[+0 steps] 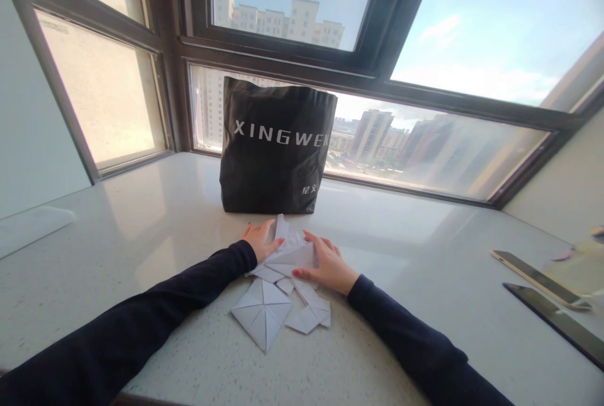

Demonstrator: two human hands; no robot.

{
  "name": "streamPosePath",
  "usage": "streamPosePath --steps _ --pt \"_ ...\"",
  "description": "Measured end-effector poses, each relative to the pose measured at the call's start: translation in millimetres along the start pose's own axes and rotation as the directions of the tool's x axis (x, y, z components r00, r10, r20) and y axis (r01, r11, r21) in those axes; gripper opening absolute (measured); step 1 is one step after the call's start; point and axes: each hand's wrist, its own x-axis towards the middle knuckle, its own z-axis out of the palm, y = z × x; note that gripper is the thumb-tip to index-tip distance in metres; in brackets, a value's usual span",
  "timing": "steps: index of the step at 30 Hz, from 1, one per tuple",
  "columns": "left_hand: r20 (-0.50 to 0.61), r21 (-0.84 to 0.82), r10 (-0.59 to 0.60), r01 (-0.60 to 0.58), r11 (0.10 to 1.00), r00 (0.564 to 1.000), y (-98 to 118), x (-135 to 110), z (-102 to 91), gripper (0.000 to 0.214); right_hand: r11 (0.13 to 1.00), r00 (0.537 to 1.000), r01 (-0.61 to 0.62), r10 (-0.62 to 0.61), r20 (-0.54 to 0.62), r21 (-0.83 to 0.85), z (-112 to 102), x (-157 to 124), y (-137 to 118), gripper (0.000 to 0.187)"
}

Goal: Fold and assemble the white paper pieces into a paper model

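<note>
Several folded white papers (290,261) lie in a loose heap on the pale speckled countertop. My left hand (260,240) is at the heap's left side, thumb and fingers apart, touching the papers' edge. On the other side, my right hand (330,262) curves round a folded paper (302,256), thumb in front and fingers behind. Nearest me, a creased square paper (263,311) lies flat, its fold lines meeting at the centre. Beside it is a smaller folded paper shape (309,315). Some pieces overlap, so their full shapes are hidden.
Just behind the heap stands an upright black bag (276,154) with white lettering. At the right lie a phone-like slab (542,280) and a dark flat device (557,324). A white flat object (35,226) rests at far left. Windows border the countertop (401,230).
</note>
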Motion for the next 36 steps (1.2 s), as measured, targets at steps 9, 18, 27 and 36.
streamPosePath --steps 9,18,27,36 --pt "0.163 -0.373 0.161 -0.091 0.923 0.973 20 2 -2.0 0.051 0.959 0.999 0.031 -0.018 -0.046 0.283 -2 5 -8 0.069" --pt "0.121 -0.560 0.051 0.025 0.828 0.991 33 3 -17.0 0.052 0.752 0.975 0.024 0.128 -0.181 0.659 -11 11 2 0.033" --pt "0.011 -0.517 -0.005 0.010 0.856 1.000 35 11 -33.3 0.055 0.955 0.737 0.262 -0.106 -0.668 0.137 -23 -3 -12 0.010" --pt "0.004 -0.460 0.036 -0.030 0.887 0.999 31 17 -47.7 0.035 0.885 0.885 0.464 -0.462 0.049 -0.038 -21 -6 -21 0.036"
